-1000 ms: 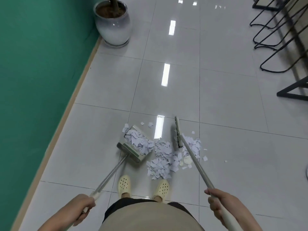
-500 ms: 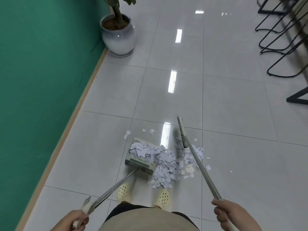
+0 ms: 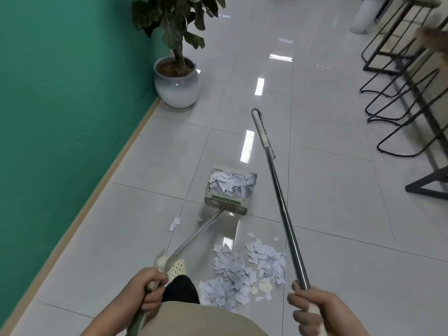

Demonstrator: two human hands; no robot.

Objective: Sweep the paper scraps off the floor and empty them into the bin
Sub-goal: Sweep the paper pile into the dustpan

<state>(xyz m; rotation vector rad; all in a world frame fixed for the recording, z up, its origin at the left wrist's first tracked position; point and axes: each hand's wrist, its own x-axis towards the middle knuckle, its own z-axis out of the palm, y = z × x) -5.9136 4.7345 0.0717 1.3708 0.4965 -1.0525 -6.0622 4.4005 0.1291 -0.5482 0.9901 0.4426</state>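
- The glossy pale-grey tiled floor (image 3: pixel 327 214) runs along a teal-green wall (image 3: pixel 60 93) edged with a tan skirting.
- A leafy green plant in a round white ceramic pot (image 3: pixel 178 89) stands against that wall; black metal chair frames (image 3: pixel 397 93) line the far right.
- The long steel-handled broom (image 3: pixel 282 209) is tilted forward, its narrow white head raised ahead of the dustpan.
- The beige long-handled dustpan (image 3: pixel 229 190), full of white paper scraps, is held out over the tiles.
- A loose heap of white paper scraps (image 3: pixel 244 272) lies on the floor between both handles, near a cream perforated shoe (image 3: pixel 178 269).
- The right hand (image 3: pixel 312 309) has its fingers curled round the broom handle.
- The left hand (image 3: pixel 145 289) grips the dustpan handle, fingers wrapped.
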